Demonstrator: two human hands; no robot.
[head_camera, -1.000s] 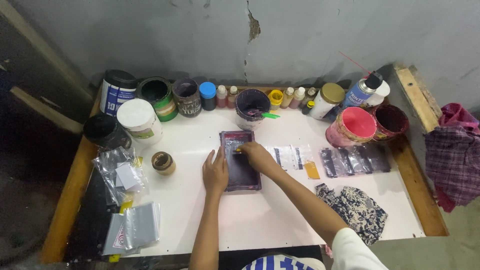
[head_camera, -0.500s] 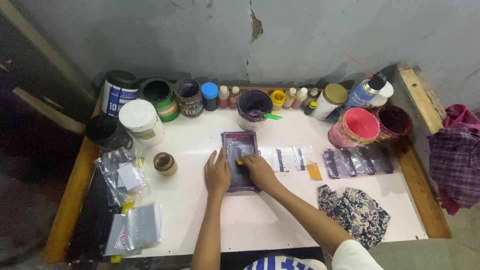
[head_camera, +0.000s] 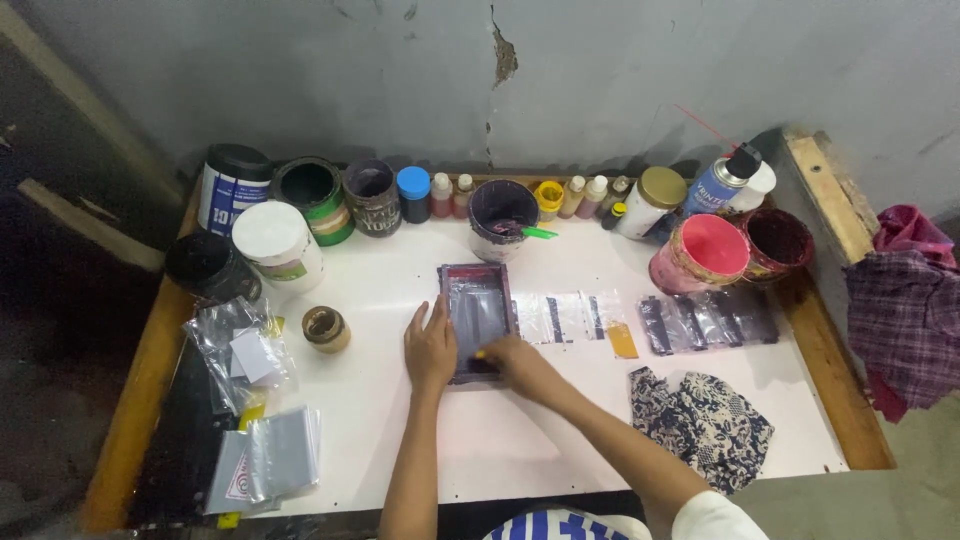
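Right now the small printing screen (head_camera: 478, 322) is lying under both hands, its long axis running away from the person. The left hand (head_camera: 430, 347) is pressing its near-left edge, fingers together and flat; the right hand (head_camera: 512, 362) is gripping a yellow-tipped squeegee (head_camera: 482, 354) at the near end.

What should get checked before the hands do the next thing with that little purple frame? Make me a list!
1. Left hand flat on the left side of the small screen frame: ok.
2. Right hand at the frame's near end, gripping a tool with a yellow tip: ok.
3. Frame lying flat on the white table: ok.
4. Enough ink on the mesh: cannot tell.
5. Printed clear strips lie beside the frame, clear of it: ok.
6. Purple ink tub stands behind the frame, clear of the hands: ok.
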